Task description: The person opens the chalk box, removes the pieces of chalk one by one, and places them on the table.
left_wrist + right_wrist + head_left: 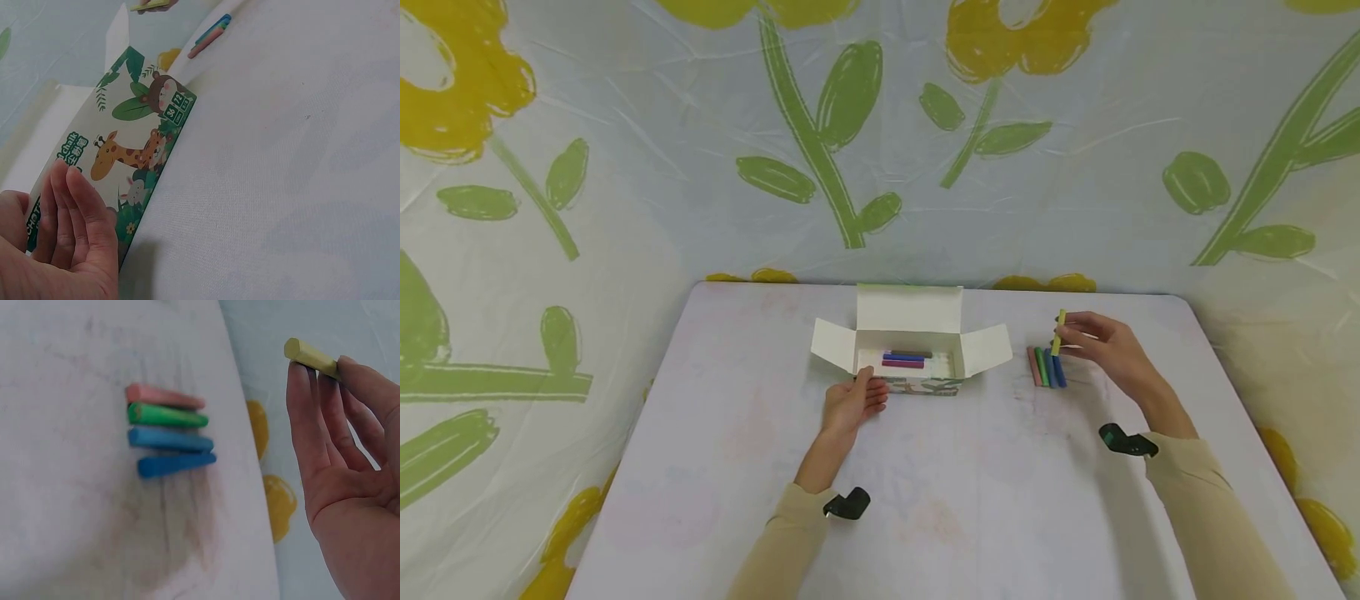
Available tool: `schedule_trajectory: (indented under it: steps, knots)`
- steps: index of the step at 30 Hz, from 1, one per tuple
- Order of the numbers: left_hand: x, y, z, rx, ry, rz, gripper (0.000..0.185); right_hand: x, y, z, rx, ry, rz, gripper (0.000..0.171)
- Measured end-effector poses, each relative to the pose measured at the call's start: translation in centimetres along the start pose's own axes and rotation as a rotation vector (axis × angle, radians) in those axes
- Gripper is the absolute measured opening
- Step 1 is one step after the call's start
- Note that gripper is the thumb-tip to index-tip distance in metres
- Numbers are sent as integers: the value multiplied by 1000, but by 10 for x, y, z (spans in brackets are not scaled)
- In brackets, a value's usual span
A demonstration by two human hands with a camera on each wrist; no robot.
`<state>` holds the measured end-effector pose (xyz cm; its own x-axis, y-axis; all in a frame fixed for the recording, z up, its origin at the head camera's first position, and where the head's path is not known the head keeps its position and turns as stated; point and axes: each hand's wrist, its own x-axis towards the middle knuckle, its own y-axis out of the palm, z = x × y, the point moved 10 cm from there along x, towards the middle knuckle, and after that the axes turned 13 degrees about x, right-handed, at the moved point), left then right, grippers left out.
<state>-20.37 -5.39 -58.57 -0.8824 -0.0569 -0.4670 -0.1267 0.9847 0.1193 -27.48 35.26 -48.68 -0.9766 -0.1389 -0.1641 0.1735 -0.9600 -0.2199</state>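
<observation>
In the head view my right hand (1108, 346) is raised at the right of the table, pinching a yellow chalk stick (1059, 332) between thumb and fingertips. Close below it, four-coloured sticks lie side by side: a pink chalk (162, 396), a green chalk (169, 415), a light blue chalk (170, 439) and a dark blue chalk (177, 465). My left hand (850, 406) is at the front left corner of the chalk box (936, 387), its thumb by the rim. In the left wrist view its fingers (90, 215) extend together along the printed front.
The box's lid (910, 308) and side flaps stand open. Inside lie purple (903, 364), blue and brown chalks beside several white ones. Behind the white table (925, 500) hangs a flowered sheet (700, 167).
</observation>
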Motion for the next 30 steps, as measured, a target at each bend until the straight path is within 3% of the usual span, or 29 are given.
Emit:
schedule_trajectory:
  steps: [10, 18, 30]
  knots:
    - [0, -1, 1, 11, -5, -6, 37, -9, -22, -39, -102, 55, -59, 65]
    - [-1, 0, 0, 9, -2, 0, 37, -12, -26, -63, -210, 114, -88, 63]
    - [0, -1, 2, 30, 5, 11, 41, -10, -14, -60, -354, 76, -129, 44]
